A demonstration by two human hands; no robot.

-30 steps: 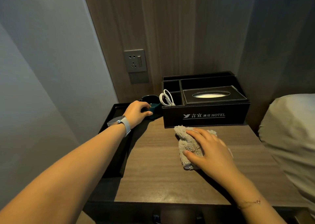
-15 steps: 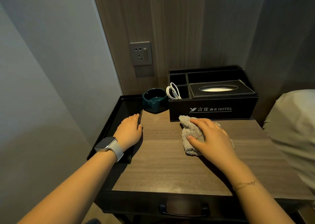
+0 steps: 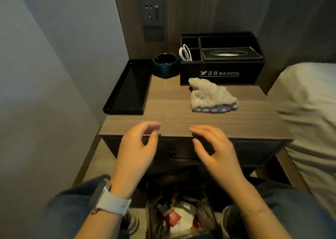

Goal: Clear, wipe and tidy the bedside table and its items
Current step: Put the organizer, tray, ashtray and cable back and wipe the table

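Note:
The wooden bedside table (image 3: 169, 109) holds a black tray (image 3: 130, 88) at its left, a dark teal ashtray (image 3: 165, 64) behind, and a black hotel tissue box organiser (image 3: 221, 64) with a white cable (image 3: 185, 53) in one compartment. A crumpled beige cloth (image 3: 211, 97) lies alone in front of the organiser. My left hand (image 3: 138, 151) and my right hand (image 3: 214, 151) hover in front of the table's front edge, fingers loosely curled, holding nothing.
A bin with rubbish (image 3: 180, 215) stands under the table between my knees. The drawer handle (image 3: 183, 156) shows between my hands. A bed with a pale cover (image 3: 307, 111) is close on the right, a wall (image 3: 45, 75) on the left, a socket (image 3: 151, 11) above.
My right hand let go of the cloth and my left hand left the tray. Both hands drew back to the front edge. The view tilted down, showing the drawer and bin.

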